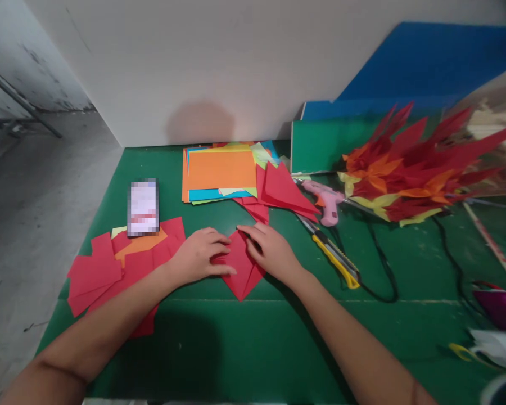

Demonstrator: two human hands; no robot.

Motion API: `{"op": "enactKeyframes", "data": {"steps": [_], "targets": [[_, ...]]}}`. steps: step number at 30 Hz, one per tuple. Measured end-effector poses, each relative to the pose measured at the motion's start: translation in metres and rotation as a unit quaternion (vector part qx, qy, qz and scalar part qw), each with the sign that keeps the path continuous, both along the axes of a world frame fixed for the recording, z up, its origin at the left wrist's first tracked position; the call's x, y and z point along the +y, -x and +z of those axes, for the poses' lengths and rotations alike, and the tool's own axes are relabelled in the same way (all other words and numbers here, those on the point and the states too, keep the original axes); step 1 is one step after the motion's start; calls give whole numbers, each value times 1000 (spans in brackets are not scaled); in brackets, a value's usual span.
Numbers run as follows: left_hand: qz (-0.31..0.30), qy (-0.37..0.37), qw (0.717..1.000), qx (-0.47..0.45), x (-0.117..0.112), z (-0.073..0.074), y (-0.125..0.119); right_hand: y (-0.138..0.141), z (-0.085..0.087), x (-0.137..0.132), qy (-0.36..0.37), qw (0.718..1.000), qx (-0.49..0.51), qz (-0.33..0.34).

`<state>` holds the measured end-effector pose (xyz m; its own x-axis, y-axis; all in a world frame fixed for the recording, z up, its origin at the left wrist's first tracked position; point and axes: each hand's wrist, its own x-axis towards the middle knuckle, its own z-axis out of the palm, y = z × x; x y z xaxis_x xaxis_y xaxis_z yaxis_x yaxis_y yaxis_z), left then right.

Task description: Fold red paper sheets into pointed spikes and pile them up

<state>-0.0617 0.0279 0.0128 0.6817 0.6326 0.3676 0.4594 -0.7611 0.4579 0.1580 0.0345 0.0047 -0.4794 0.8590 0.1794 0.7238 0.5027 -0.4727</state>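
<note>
A red sheet of paper (241, 281), folded into a diamond with a crease running to its lower corner, lies on the green table in front of me. My left hand (202, 253) rests on its left side, fingers spread and stretched over the paper. On the upper right edge, my right hand (274, 251) grips the paper, its index finger at the top corner and its other fingers bent. The hands cover part of the folds. More folded red paper (284, 188) lies just beyond my right hand.
Red paper pieces (95, 275) and a phone (143, 208) lie left. Behind is a stack of coloured paper (221, 170). To the right are a yellow cutter knife (331, 256), a pink glue gun (326, 199) with a cord, and a red-orange paper flower arrangement (417, 169). A white board (219, 62) stands behind.
</note>
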Motion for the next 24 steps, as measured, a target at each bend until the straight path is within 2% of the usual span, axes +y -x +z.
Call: {"op": "enactKeyframes", "data": {"steps": [5,12,18,21,24], "targets": [[49,44,996,56,-6,-3,-2,-3,5,3,44,993,107,-18],[49,74,994,59,-8,-4,-4,-2,6,2,121,964,227,-68],[38,73,995,50,-8,-1,-6,7,3,4,125,934,316,-113],[23,79,996,30,-9,-1,-7,7,3,6,145,913,363,-118],[8,88,996,22,-9,-2,-7,4,4,6,163,906,373,-118]]}}
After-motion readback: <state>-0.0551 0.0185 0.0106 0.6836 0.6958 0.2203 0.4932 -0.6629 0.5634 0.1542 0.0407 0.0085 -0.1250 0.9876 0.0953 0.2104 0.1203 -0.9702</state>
